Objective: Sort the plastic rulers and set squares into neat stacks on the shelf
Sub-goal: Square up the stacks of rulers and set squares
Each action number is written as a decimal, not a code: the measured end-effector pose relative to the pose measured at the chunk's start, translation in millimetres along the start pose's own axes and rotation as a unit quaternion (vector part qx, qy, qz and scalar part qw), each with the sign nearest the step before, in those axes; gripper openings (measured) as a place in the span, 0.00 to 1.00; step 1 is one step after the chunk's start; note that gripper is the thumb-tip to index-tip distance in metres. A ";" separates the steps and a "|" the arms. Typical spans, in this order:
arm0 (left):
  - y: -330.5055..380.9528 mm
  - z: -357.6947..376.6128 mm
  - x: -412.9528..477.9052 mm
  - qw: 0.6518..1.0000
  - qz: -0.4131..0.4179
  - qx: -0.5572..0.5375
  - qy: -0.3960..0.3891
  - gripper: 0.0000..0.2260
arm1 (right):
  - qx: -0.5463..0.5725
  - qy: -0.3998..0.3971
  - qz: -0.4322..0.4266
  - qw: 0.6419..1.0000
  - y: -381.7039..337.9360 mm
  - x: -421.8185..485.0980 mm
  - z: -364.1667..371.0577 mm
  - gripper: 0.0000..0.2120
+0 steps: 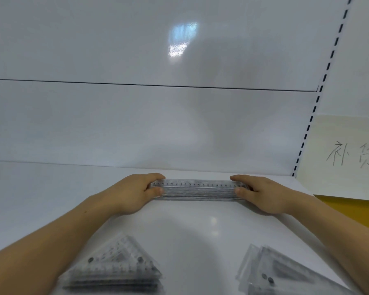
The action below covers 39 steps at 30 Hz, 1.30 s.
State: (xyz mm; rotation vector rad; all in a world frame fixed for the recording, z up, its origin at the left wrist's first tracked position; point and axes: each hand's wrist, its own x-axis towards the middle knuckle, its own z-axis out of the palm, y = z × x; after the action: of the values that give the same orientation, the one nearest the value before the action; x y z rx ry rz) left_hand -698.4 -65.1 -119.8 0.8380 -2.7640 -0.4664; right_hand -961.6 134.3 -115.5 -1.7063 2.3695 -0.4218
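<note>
A stack of clear plastic rulers (197, 189) lies crosswise on the white shelf (41, 188), close to the back panel. My left hand (134, 193) grips its left end, thumb in front and fingers behind. At the right end my right hand (264, 193) holds the stack the same way. Nearer to me, a pile of clear set squares (117, 267) lies at the lower left. A second, looser pile of set squares (275, 273) lies at the lower right, fanned out and cut off by the frame's edge.
The white back panel (158, 124) rises right behind the rulers. A slotted upright (313, 116) runs along the right side. Beyond it hangs a pale paper sign (347, 156) with handwriting above a yellow surface (356, 211).
</note>
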 end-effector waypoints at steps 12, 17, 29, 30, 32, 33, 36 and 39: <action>-2.5 1.4 4.7 0.998 -0.043 -0.055 -0.005 0.10 | 0.043 0.023 0.004 0.999 -2.3 5.1 1.3 0.22; 1.4 -0.5 -0.3 0.995 -0.046 -0.076 -0.033 0.15 | 0.058 -0.012 0.008 0.998 2.5 3.2 1.8 0.34; 1.4 -1.8 6.4 0.997 -0.045 -0.049 -0.040 0.13 | 0.058 0.014 -0.013 0.998 0.2 4.4 4.6 0.28; 1.5 -2.8 5.1 0.996 -0.051 -0.057 -0.041 0.17 | 0.068 0.010 -0.009 0.998 1.1 3.8 3.6 0.31; 1.0 -4.7 2.0 0.996 -0.054 -0.059 -0.039 0.22 | 0.079 0.014 -0.003 0.997 2.2 1.8 0.9 0.32; 0.4 -4.9 1.0 0.997 -0.052 -0.051 -0.035 0.23 | 0.072 0.020 -0.002 0.997 2.0 0.6 -0.5 0.30; 1.3 -4.6 -0.3 0.998 -0.034 -0.053 -0.024 0.15 | 0.043 0.029 -0.005 0.999 -0.3 -1.2 -2.3 0.24; 1.8 -3.2 0.5 0.997 -0.023 -0.075 -0.024 0.09 | 0.018 0.017 -0.019 0.999 -2.7 -0.8 -2.1 0.20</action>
State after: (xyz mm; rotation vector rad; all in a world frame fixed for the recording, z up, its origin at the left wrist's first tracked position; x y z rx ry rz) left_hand -698.8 -64.7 -116.1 0.8679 -2.7165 -0.7008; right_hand -959.6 134.5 -112.6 -1.7442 2.3415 -0.5020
